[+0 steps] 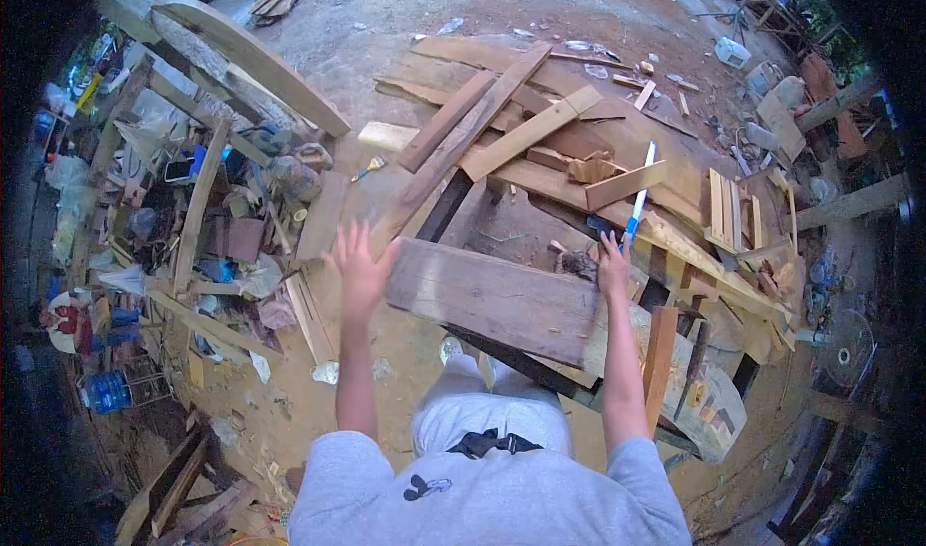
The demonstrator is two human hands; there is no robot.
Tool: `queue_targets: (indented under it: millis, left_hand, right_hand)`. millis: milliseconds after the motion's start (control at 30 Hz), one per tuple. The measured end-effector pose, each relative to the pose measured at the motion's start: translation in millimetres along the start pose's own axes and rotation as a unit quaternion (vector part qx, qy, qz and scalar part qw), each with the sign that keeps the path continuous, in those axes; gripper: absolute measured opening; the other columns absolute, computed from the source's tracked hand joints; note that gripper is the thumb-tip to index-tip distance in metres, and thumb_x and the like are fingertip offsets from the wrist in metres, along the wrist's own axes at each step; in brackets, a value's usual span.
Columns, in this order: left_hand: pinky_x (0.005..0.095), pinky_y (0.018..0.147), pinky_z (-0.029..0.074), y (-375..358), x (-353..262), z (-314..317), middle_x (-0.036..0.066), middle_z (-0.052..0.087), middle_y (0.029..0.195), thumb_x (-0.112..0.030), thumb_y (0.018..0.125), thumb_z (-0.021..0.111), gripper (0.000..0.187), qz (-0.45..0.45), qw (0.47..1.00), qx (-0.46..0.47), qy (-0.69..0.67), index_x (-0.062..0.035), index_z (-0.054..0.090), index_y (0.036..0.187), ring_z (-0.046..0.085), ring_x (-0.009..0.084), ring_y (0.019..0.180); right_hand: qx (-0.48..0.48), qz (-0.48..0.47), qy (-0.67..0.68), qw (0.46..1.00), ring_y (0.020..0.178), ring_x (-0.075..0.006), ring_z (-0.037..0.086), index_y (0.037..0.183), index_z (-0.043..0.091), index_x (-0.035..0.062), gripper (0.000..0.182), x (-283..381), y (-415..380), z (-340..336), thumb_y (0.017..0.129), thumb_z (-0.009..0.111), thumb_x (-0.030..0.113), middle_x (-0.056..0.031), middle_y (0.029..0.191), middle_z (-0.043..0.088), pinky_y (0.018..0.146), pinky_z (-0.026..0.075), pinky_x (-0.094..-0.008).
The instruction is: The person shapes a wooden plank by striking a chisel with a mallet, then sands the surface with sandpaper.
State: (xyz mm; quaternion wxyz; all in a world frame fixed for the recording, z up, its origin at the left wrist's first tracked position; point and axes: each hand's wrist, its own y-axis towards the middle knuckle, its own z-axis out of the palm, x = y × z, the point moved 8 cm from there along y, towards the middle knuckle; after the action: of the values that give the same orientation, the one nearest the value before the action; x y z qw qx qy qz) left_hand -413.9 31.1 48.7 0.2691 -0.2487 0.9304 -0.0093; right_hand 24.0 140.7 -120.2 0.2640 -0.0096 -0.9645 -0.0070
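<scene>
My left hand [361, 274] is raised, fingers spread, with nothing in it. It is beside the left end of a thick weathered plank [492, 300] that lies across a dark bench in front of me. My right hand [613, 268] reaches over the plank's far edge, its fingers closed at the lower end of a long, thin white-and-blue tool [640, 199]. That tool points away from me, over the wood pile. A small dark object [599, 225] shows right beside those fingertips. A short board [625, 185] lies against the tool's middle.
Loose boards [526, 141] are piled beyond the bench. A paintbrush [368, 168] lies on the ground at left. An upright wood strip [660, 363] stands near my right forearm. Cluttered shelving [201, 208] fills the left side, with a blue water jug [108, 392] below.
</scene>
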Motion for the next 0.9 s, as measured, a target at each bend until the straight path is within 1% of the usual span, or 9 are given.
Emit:
queue_targets:
  millis: [167,367,433,567,600,733,767,833,900]
  left_hand:
    - [0.0500,0.101,-0.005,-94.8,-180.2,-69.6,0.022,-0.002,0.140,-0.040,0.076,0.057,0.092,0.336,0.905,-0.142,-0.217,0.0020,-0.002,0.133,-0.004,0.0377,0.129]
    - [0.0511,0.100,-0.006,-148.1,-182.6,-29.3,0.020,-0.018,0.137,-0.040,0.073,0.059,0.103,0.460,0.772,-0.340,-0.277,0.0057,-0.015,0.129,-0.013,0.0393,0.127]
    - [0.0504,0.101,-0.004,-134.9,-158.6,10.0,0.023,-0.010,0.138,-0.034,0.074,0.060,0.097,0.546,0.714,-0.394,-0.194,0.0087,-0.007,0.129,-0.007,0.0406,0.127]
    - [0.0426,0.102,0.016,35.3,-90.2,55.6,0.030,0.020,0.131,-0.024,0.073,0.063,0.082,0.276,0.899,-0.294,-0.170,0.0112,0.012,0.127,0.020,0.0401,0.123]
    - [0.0398,0.102,0.018,84.3,-58.6,70.7,0.031,0.023,0.130,-0.023,0.073,0.063,0.080,0.157,0.931,-0.254,-0.211,0.0110,0.015,0.127,0.023,0.0389,0.122]
    - [0.0357,0.091,0.035,236.6,79.0,150.4,0.027,0.047,0.112,-0.028,0.069,0.067,0.073,-0.056,0.971,-0.172,-0.156,0.0129,0.032,0.119,0.047,0.0334,0.106]
    - [0.0357,0.091,0.035,238.4,67.4,136.5,0.027,0.047,0.112,-0.028,0.069,0.067,0.073,-0.048,0.970,-0.175,-0.159,0.0129,0.032,0.119,0.047,0.0334,0.106]
    - [0.0322,0.072,0.045,233.6,59.4,153.6,0.017,0.059,0.090,-0.038,0.062,0.072,0.067,-0.123,0.926,0.025,-0.355,0.0132,0.051,0.100,0.058,0.0257,0.084]
    - [0.0306,0.064,0.045,246.9,69.4,159.7,0.013,0.060,0.084,-0.040,0.059,0.074,0.064,-0.129,0.950,0.043,-0.282,0.0109,0.056,0.093,0.057,0.0209,0.077]
  right_hand:
    - [-0.029,-0.006,-0.003,1.000,0.126,-0.0274,0.022,0.116,0.052,0.0164,0.032,2.3,-5.3,-1.9,0.085,0.044,0.020,-0.0076,0.126,0.043,0.102,0.020,-0.0365]
    - [-0.067,-0.012,0.001,0.998,0.124,-0.0283,0.026,0.116,0.052,0.0144,0.031,13.2,-7.8,-17.7,0.087,0.043,0.023,-0.0070,0.125,0.045,0.101,0.022,-0.0382]
    - [-0.072,-0.018,-0.005,0.997,0.122,-0.0307,0.029,0.117,0.050,0.0093,0.033,21.7,-10.5,-24.9,0.088,0.042,0.022,-0.0133,0.126,0.042,0.098,0.027,-0.0366]
    - [-0.090,-0.013,0.003,0.996,0.120,-0.0303,0.033,0.118,0.047,0.0034,0.035,25.4,-12.4,-32.5,0.087,0.043,0.020,-0.0178,0.124,0.042,0.096,0.030,-0.0375]
    - [-0.116,0.002,0.046,0.992,0.122,-0.0303,0.029,0.114,0.052,0.0078,0.031,21.3,-13.1,-33.1,0.087,0.043,0.020,-0.0087,0.122,0.047,0.099,0.025,-0.0398]
    - [-0.143,-0.015,0.032,0.989,0.122,-0.0299,0.030,0.114,0.052,0.0075,0.031,21.7,-12.8,-34.8,0.086,0.044,0.020,-0.0082,0.122,0.047,0.099,0.026,-0.0399]
    - [-0.137,-0.019,0.023,0.990,0.122,-0.0296,0.030,0.115,0.050,0.0052,0.032,23.3,-12.0,-34.6,0.087,0.044,0.020,-0.0090,0.122,0.046,0.099,0.026,-0.0388]
    - [-0.124,-0.025,0.001,0.992,0.122,-0.0290,0.030,0.116,0.048,0.0007,0.035,23.8,-10.8,-34.7,0.087,0.044,0.020,-0.0105,0.123,0.045,0.098,0.027,-0.0365]
    - [-0.126,-0.034,-0.019,0.991,0.121,-0.0289,0.031,0.116,0.048,0.0005,0.035,21.8,-12.1,-35.0,0.087,0.044,0.020,-0.0110,0.122,0.046,0.098,0.027,-0.0366]
